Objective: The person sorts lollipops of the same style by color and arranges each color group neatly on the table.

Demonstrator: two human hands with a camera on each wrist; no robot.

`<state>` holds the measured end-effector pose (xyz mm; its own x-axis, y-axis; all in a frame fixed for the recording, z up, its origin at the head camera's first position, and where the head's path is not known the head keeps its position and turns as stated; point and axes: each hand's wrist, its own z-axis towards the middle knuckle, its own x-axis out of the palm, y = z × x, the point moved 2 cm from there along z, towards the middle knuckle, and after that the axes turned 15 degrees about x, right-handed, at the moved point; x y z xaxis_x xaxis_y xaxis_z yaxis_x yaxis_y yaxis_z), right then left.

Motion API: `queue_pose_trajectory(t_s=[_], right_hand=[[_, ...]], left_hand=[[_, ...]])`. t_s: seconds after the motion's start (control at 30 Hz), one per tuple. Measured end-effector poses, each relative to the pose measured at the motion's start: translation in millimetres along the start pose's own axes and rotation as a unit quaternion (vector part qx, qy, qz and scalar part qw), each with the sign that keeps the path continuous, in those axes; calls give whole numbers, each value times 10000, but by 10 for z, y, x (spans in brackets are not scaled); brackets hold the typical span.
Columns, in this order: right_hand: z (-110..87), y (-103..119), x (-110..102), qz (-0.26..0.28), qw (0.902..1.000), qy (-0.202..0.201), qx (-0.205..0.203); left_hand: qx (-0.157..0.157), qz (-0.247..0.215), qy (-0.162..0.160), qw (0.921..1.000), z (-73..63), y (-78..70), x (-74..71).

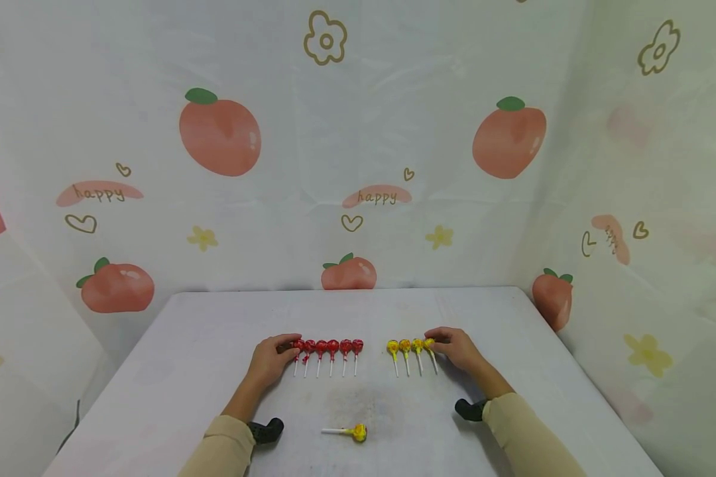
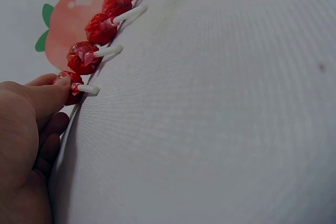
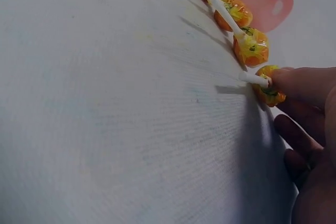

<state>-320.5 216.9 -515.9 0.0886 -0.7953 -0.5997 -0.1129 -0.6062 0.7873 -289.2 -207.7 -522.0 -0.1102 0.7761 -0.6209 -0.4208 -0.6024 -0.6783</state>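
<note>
My left hand (image 1: 272,359) pinches the leftmost red lollipop (image 2: 68,88) by its wrapped head, thumb on top. That lollipop ends a side-by-side row of several red lollipops (image 1: 333,347), their white sticks toward me. On the right, my right hand (image 1: 458,348) pinches the head of the rightmost yellow lollipop (image 3: 268,94) between thumb and finger. Its stick slants, casting a shadow on the table. Several yellow lollipops (image 1: 405,346) form this second row, heads at the far end. Nearer to me, a single yellow lollipop (image 1: 359,432) lies sideways with its stick pointing left.
Everything lies on a white-covered table (image 1: 215,324). A gap separates the red row from the yellow one. Behind the table hangs a white curtain (image 1: 370,119) printed with peaches and flowers. Black wrist mounts (image 1: 266,431) stick out at both sleeves.
</note>
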Motion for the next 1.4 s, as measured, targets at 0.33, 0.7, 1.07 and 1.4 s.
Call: queue_pose_trajectory(t_s=[0.33, 0.7, 1.07, 1.4], right_hand=[[-4, 8, -11, 52, 9999, 133, -8], [-24, 94, -32, 94, 9997, -168, 139], [-329, 663, -36, 396, 9977, -378, -409], [-706, 931, 395, 490, 9929, 399, -1006]], left_hand=[[-5, 25, -19, 10000, -1, -18, -2], [-30, 7, -3, 10000, -8, -20, -8], [11, -63, 5, 10000, 23, -17, 44], [-79, -9, 22, 10000, 0, 11, 5]])
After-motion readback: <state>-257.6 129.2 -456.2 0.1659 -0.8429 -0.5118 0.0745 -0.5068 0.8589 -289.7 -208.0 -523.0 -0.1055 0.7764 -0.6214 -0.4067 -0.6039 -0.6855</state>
